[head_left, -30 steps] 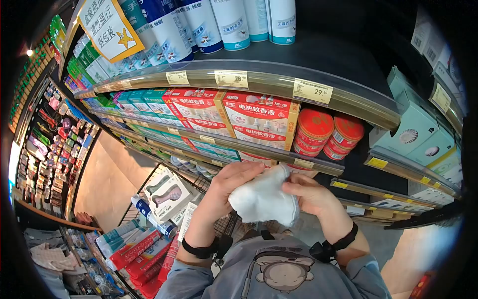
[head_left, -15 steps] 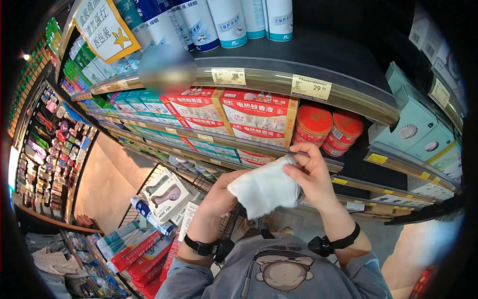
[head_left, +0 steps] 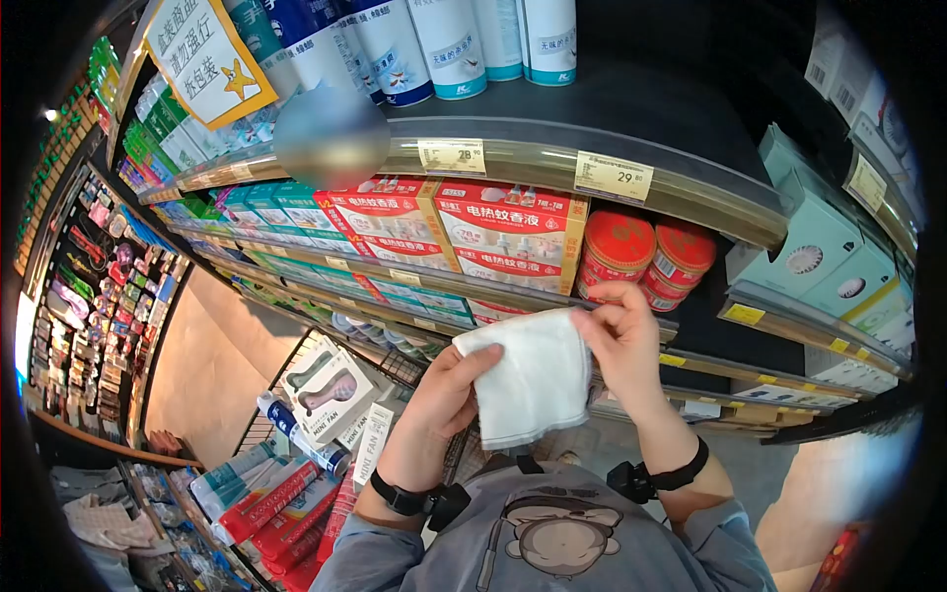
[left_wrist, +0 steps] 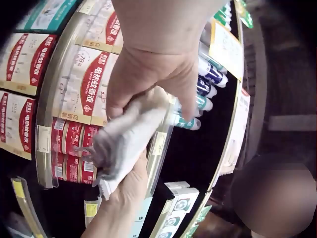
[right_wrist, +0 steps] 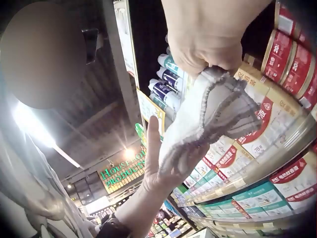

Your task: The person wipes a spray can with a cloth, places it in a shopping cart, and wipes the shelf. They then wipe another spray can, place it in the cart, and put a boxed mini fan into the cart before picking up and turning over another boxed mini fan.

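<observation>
A white folded cloth (head_left: 533,385) with overlocked edges is held up in front of the shelf, between both hands. My left hand (head_left: 449,387) grips its left side, thumb lying over the front and fingers behind. At the upper right corner, my right hand (head_left: 623,340) pinches the edge between thumb and fingers. The right wrist view shows several layers of the cloth (right_wrist: 208,111) with grey stitched borders under the right fingertips. From the left wrist, the cloth (left_wrist: 131,131) appears edge-on and blurred.
Red-and-white mosquito-liquid boxes (head_left: 508,237) and red round tins (head_left: 619,247) fill the shelf just beyond the hands. Spray cans (head_left: 449,49) stand above. At lower left, a wire shopping cart (head_left: 258,431) holds mini fan boxes (head_left: 330,390), a blue can and red packages.
The cloth has been turned flatter and more upright, its front now facing the head camera. My right hand has risen to its upper corner; my left thumb has come over the front.
</observation>
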`<control>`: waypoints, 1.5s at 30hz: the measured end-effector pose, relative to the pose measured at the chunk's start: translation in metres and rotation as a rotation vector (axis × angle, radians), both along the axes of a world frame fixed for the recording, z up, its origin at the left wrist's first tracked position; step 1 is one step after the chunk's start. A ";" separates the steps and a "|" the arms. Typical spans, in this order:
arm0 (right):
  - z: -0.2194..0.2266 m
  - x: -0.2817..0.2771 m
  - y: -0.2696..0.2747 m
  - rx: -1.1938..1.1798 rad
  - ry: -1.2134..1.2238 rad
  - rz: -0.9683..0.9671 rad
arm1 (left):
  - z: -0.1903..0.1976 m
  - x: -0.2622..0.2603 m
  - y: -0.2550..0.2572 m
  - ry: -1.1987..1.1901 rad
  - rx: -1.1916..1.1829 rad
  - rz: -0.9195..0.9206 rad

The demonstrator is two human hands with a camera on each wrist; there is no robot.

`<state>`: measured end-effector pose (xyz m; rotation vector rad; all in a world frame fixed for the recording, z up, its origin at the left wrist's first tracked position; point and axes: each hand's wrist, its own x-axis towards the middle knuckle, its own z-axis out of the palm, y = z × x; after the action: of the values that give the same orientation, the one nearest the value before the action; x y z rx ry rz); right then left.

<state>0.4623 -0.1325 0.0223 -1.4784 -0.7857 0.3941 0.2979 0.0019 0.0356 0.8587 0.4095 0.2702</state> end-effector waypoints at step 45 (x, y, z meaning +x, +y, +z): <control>0.080 -0.024 -0.156 0.223 0.719 -0.399 | 0.250 0.293 0.058 0.530 1.369 1.069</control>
<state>0.4387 -0.2889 0.1026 -1.1270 0.0413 0.4718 0.5905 0.0602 0.2857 2.0089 1.2283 1.4329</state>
